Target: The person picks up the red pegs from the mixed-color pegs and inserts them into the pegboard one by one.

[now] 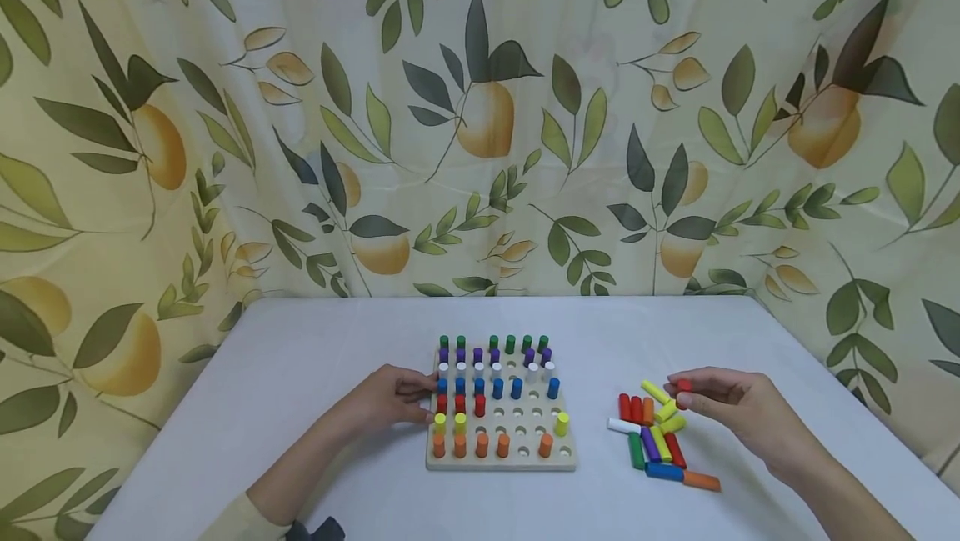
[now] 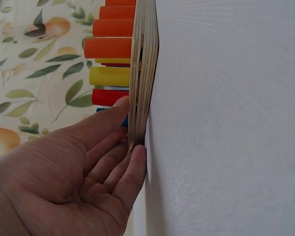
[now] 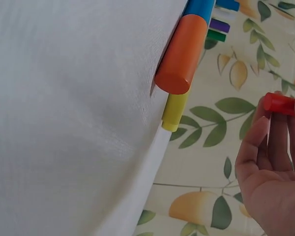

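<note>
A light wooden pegboard stands on the table with rows of upright coloured pegs, from green at the back to orange at the front. Three red pegs fill the left of their row, with bare holes to the right. My left hand holds the board's left edge; in the left wrist view its thumb lies by a red peg and the fingers meet the layered edge. Right of the board, my right hand pinches a red peg between thumb and fingers, raised beside the loose pegs.
Loose pegs lie in a pile right of the board, among them a white peg, a green peg and an orange peg. The white table ends at a leaf-and-fruit patterned curtain.
</note>
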The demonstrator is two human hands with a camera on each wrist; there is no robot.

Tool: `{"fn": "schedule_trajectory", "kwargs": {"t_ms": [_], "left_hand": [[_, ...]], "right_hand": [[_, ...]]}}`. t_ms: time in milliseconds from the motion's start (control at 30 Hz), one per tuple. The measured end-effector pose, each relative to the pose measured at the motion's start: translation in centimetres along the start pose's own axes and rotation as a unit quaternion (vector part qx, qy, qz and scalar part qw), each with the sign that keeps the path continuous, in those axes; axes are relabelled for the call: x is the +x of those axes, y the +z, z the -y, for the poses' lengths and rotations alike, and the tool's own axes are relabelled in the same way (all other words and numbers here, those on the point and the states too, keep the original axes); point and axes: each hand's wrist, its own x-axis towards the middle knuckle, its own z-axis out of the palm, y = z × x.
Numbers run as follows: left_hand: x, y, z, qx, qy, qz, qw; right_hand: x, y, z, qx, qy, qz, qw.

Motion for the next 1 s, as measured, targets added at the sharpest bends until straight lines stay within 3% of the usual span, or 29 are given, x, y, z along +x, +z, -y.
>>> {"fn": "schedule_trajectory", "kwargs": {"t_ms": [1000], "left_hand": [[0.0,0.2,-0.2,0.017,-0.004,-0.012,0.9998]], "right_hand": [[0.6,0.5,1.1,0.005,-0.027,0.017,0.9995]]}}
